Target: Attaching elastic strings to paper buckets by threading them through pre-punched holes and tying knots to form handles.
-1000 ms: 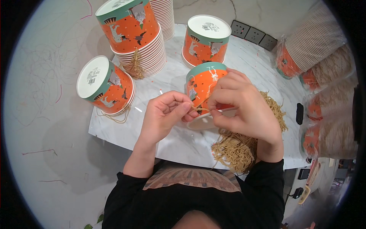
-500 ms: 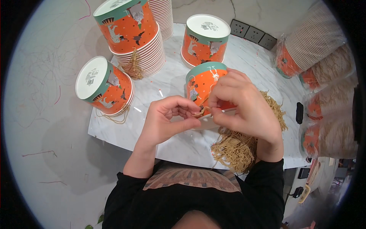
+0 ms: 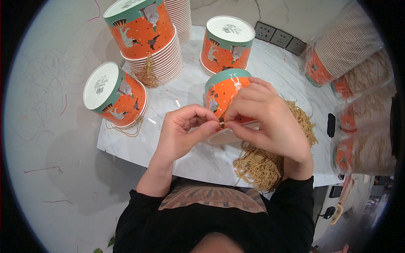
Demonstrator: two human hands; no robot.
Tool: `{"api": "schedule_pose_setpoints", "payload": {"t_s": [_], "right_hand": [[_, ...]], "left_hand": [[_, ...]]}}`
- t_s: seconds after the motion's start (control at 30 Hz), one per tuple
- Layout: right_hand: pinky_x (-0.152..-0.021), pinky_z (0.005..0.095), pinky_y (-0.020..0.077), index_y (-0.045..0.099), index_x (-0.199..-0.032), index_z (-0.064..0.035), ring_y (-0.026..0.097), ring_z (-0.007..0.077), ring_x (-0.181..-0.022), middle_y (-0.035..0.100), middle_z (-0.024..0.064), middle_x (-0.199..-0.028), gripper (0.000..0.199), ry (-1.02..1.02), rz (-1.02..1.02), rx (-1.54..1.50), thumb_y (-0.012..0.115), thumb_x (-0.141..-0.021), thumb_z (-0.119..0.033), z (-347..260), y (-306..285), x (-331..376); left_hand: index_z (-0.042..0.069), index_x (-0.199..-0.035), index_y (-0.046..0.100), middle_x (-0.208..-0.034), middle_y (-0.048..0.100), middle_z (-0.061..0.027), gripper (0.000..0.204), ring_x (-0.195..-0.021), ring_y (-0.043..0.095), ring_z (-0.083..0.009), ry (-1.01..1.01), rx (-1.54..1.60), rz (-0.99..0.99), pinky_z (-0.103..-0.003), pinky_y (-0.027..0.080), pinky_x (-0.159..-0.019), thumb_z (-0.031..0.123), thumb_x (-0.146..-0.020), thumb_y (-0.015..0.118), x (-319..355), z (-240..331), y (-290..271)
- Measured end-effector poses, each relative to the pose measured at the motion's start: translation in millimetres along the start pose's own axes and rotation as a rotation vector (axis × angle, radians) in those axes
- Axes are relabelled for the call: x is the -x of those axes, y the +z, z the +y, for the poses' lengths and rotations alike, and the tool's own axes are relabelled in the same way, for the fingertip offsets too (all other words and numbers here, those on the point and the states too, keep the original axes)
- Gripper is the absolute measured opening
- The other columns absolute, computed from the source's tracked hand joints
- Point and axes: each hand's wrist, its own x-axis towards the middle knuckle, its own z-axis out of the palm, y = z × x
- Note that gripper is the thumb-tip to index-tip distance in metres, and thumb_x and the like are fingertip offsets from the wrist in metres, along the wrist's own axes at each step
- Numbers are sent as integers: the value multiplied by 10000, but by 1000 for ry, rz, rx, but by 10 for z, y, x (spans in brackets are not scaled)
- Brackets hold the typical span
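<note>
An orange paper bucket (image 3: 225, 90) with a green band lies tilted on the marble-look table in front of me, its white rim toward me. Over its side near that rim, my left hand (image 3: 185, 128) pinches a short bit of tan string (image 3: 222, 123) between thumb and fingertips. My right hand (image 3: 263, 116) pinches the same string from the other side, its back covering part of the bucket. The fingertips nearly meet. A heap of tan strings (image 3: 263, 166) lies by my right forearm, partly hidden beneath it.
A similar bucket (image 3: 228, 42) stands upside down behind. At left are another upturned bucket (image 3: 116, 95) and a tall nested stack (image 3: 154, 55), both with strings hanging. Plastic-wrapped bucket stacks (image 3: 350, 38) line the right side. Black sockets (image 3: 280, 38) sit at the back wall.
My hands have drawn closer together, the right fingertips moving left toward the left ones. The string between them is now pinched tighter, and more of the bucket's white rim shows.
</note>
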Motion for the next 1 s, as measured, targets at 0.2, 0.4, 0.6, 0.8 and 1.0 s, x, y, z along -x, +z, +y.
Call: {"api": "schedule_pose_setpoints", "payload": {"t_s": [0.2,0.4,0.6,0.8,1.0], "right_hand": [[-1108,486,385,639,-832,-75,627,241,-805,586,29,-779,118,-12,29,-20,741,-774,-61,-14,16,-33],[-1084,473,422,615,-813,-68,609,246,-799,575,32,-781,153,-63,13,-81,721,-718,-13,-6,55,-55],[-870,374,499,635,-817,-49,598,272,-822,596,51,-819,178,-80,-70,-106,727,-678,12,4,49,-68],[-728,384,479,540,-767,-19,557,289,-813,506,91,-766,201,-151,-31,-171,737,-734,-31,14,96,-89],[-737,394,487,547,-777,-16,565,299,-820,514,96,-784,192,-165,-16,-216,735,-734,-27,32,116,-97]], "left_hand": [[-20,-1055,632,-957,694,-35,85,-881,655,-73,3,4,30,-222,525,-787,26,-983,642,10,-20,20],[-17,-1019,618,-941,658,-22,68,-857,638,-77,97,-24,51,-226,517,-778,46,-993,615,17,-81,24],[-15,-1003,633,-968,669,-65,52,-869,648,-107,229,-173,61,-244,527,-770,25,-972,624,-6,-88,20],[-4,-984,652,-981,678,-79,54,-885,658,-138,322,-254,98,-253,532,-776,-16,-938,628,-28,-116,31],[0,-977,656,-980,686,-75,60,-892,665,-155,345,-304,125,-269,530,-777,-24,-925,637,-24,-122,46]]}}
